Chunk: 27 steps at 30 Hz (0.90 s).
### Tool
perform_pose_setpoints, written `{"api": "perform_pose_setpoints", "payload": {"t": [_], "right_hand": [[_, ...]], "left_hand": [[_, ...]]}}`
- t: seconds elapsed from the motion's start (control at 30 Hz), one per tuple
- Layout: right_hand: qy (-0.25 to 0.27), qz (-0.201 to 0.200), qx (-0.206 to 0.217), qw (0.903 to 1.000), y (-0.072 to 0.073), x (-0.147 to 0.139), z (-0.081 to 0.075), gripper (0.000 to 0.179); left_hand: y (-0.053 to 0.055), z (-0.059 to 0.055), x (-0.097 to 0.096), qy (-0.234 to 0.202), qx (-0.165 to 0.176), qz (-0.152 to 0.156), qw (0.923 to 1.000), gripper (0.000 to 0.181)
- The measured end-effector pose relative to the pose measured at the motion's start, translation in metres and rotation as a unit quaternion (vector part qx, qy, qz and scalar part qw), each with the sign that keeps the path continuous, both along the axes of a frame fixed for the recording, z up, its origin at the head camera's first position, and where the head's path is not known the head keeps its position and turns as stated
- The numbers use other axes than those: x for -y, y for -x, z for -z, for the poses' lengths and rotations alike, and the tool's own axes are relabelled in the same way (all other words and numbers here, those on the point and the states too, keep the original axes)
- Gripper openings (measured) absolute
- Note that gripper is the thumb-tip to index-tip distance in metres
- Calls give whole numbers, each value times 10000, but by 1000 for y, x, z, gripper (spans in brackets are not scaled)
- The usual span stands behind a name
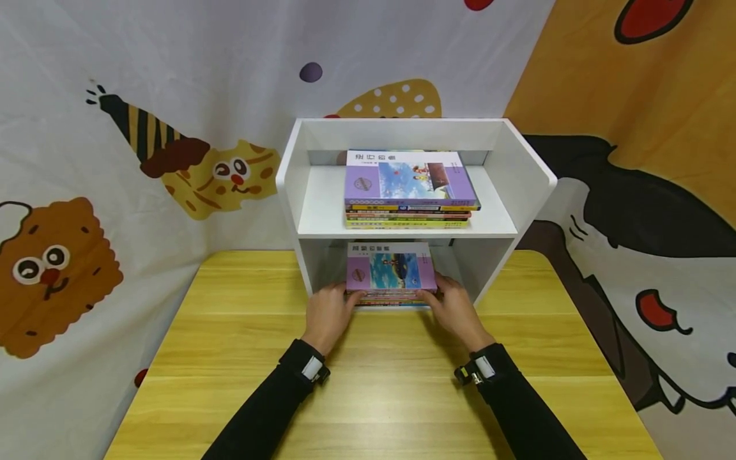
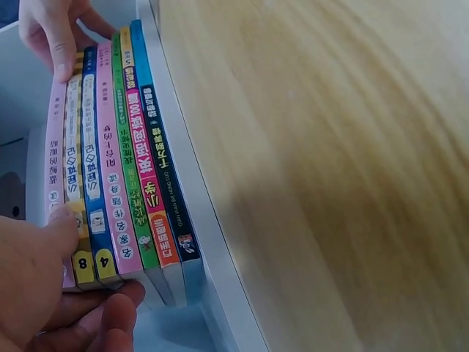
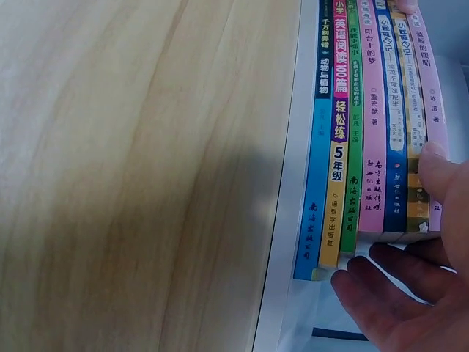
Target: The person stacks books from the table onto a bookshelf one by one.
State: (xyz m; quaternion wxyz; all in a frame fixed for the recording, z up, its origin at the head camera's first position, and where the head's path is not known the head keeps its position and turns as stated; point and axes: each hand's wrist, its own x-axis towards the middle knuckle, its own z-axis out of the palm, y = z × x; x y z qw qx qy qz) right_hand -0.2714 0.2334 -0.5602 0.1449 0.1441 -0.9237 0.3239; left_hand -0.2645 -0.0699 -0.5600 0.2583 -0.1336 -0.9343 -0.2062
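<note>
On the shelf's lower level lies a flat stack of books [image 1: 395, 271], a purple-edged cover with a blue picture on top. My left hand [image 1: 329, 315] grips its left end. In the left wrist view, that thumb [image 2: 64, 229] presses the topmost pink spine, while fingers curl at the ends of the upper books. At the opposite end my right hand [image 1: 457, 310] holds the stack. The right wrist view has its thumb [image 3: 432, 158] against the upper spines and fingers by the book ends. The lowest spines, blue and yellow, rest near the white shelf edge [image 3: 282, 242].
A white two-level shelf [image 1: 402, 236] stands at the back of the wooden table [image 1: 391, 396]. Its upper level bears another stack of books [image 1: 411, 182]. Side panels flank both levels, and a printed cloth [image 1: 230, 76] hangs behind.
</note>
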Motion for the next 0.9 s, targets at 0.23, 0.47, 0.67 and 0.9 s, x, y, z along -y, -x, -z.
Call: {"api": "perform_pose_setpoints", "payload": {"t": [0.23,0.47,0.67,0.9], "right_hand": [[-38,9,-42,10000,0,0,1,43],[-98,35,-203,9997,0,0,1,43],[18,-60,-104,9999,-7,-2,-4,32],[78,164,-265,9995,-36,-12,-19,19]], "left_hand": [[1,1,-1,-4,-61,5,10000,40],[4,2,-1,95,-34,-14,9999,42],[-1,0,2,74,-68,31,9999,37],[-26,-16,11,-457,-79,188,9987,25]]}}
